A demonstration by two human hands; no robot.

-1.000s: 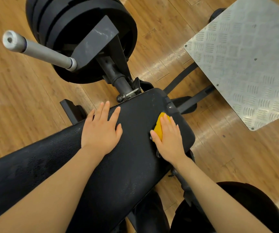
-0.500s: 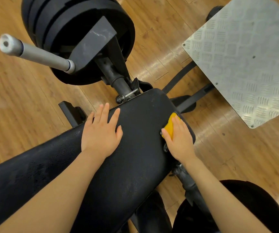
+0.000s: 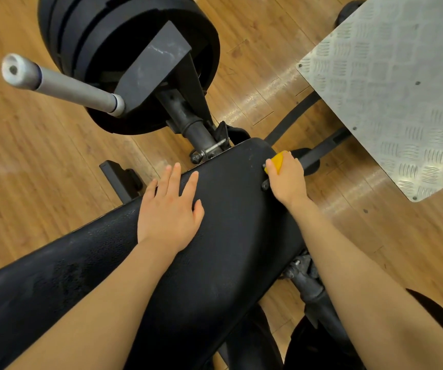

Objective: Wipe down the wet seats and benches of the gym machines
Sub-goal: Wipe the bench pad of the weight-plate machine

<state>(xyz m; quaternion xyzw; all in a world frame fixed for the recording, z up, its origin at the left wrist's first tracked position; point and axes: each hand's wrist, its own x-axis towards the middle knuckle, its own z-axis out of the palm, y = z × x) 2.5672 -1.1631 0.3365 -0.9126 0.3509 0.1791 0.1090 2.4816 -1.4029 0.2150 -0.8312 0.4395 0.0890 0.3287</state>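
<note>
A long black padded bench [image 3: 231, 236] runs from the lower left up to the middle of the view, its surface speckled with water drops toward the left. My left hand [image 3: 171, 209] lies flat on the pad with fingers spread. My right hand [image 3: 288, 180] presses a yellow cloth [image 3: 276, 159] against the pad's right edge near its far end. Most of the cloth is hidden under the fingers, which curl over the edge.
Black weight plates [image 3: 124, 44] on a machine arm stand just beyond the bench, with a silver bar [image 3: 63, 85] sticking out to the left. A checker-plate metal footplate [image 3: 391, 86] is at upper right. Wooden floor [image 3: 28, 161] surrounds everything. Bench frame tubes [image 3: 313, 292] run beneath my right forearm.
My right hand has slid the yellow cloth from the top of the pad out to its right edge and farther along toward the end. My left hand has stayed flat in place.
</note>
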